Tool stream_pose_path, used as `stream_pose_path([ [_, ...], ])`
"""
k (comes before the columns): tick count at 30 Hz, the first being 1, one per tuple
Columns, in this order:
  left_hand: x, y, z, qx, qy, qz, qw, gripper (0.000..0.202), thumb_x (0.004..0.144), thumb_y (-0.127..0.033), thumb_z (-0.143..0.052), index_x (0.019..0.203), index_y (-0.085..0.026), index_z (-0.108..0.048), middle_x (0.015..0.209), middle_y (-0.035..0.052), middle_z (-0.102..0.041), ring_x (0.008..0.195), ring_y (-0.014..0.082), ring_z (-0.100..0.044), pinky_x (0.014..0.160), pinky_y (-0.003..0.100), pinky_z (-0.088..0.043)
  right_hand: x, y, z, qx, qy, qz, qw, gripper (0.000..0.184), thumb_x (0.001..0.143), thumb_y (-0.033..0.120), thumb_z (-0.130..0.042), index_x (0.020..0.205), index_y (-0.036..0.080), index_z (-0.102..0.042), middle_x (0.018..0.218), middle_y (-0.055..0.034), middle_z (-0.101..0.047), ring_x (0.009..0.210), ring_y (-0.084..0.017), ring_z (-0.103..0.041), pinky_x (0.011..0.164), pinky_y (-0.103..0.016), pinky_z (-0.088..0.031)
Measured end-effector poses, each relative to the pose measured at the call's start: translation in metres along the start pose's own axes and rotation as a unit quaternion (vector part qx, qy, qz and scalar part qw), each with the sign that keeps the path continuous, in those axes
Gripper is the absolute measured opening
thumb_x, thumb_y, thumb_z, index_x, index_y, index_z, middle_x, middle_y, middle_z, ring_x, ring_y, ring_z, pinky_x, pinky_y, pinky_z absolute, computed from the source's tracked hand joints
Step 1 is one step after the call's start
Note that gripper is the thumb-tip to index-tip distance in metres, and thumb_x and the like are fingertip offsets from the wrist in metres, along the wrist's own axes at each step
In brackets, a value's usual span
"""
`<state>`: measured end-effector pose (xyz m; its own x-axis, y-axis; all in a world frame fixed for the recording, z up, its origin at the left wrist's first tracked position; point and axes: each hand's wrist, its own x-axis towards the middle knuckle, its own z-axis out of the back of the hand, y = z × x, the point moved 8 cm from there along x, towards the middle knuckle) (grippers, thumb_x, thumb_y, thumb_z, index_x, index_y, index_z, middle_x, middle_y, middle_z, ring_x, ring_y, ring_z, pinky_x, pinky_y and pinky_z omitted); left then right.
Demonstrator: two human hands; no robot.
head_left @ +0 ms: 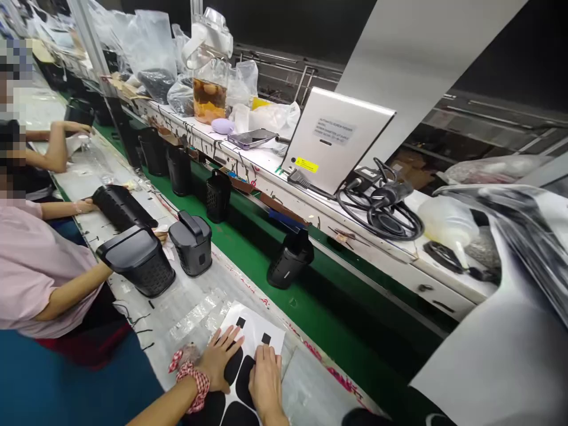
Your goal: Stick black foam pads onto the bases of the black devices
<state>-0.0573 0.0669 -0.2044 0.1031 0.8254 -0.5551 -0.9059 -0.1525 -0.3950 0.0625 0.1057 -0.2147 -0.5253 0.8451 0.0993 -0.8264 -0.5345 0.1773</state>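
A white sheet [252, 322] with black stickers lies on the bench below me. Two small black squares sit near its far edge, and large rounded black pieces [243, 381] fill the nearer part. My left hand [216, 360], with a red checked scrunchie [194, 384] at the wrist, lies on the sheet with fingers spread. My right hand [267, 378] is on the sheet's right side, fingers together and bent, tips beside the right black square [266, 338]. Whatever may be between those fingertips is hidden.
Two black basket-shaped housings [142, 260] [191, 242] stand further up the bench. A co-worker in a pink shirt [48, 266] handles black parts at left. Beyond the green conveyor belt [248, 260], a shelf holds a white screw feeder [337, 139], black cables [381, 207] and a drink jug [209, 89].
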Motion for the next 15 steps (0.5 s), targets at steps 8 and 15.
stream_pose_path([
  [8,0.002,0.003,0.002,-0.088,-0.075,-0.022,0.993,0.073,0.100,-0.051,-0.052,0.159,-0.022,-0.023,0.168,0.0103,-0.013,0.156,0.0306,-0.007,0.126,0.059,-0.003,-0.018,0.004,0.004,0.024,-0.061,0.014,0.998,0.050,0.085,-0.005,-0.033,0.114,0.015,-0.068,0.117,-0.0176,-0.067,0.113,-0.036,-0.061,0.099,-0.059,-0.050],
  [15,0.015,0.016,-0.015,-0.038,-0.119,-0.023,0.992,0.055,0.104,-0.037,-0.031,0.155,-0.018,-0.036,0.164,0.0084,-0.027,0.154,0.0270,-0.018,0.125,0.058,-0.013,-0.100,0.002,0.082,0.091,-0.138,-0.065,0.984,0.029,0.084,0.003,-0.047,0.088,0.024,-0.067,0.118,-0.0140,-0.064,0.108,-0.033,-0.065,0.087,-0.050,-0.057],
])
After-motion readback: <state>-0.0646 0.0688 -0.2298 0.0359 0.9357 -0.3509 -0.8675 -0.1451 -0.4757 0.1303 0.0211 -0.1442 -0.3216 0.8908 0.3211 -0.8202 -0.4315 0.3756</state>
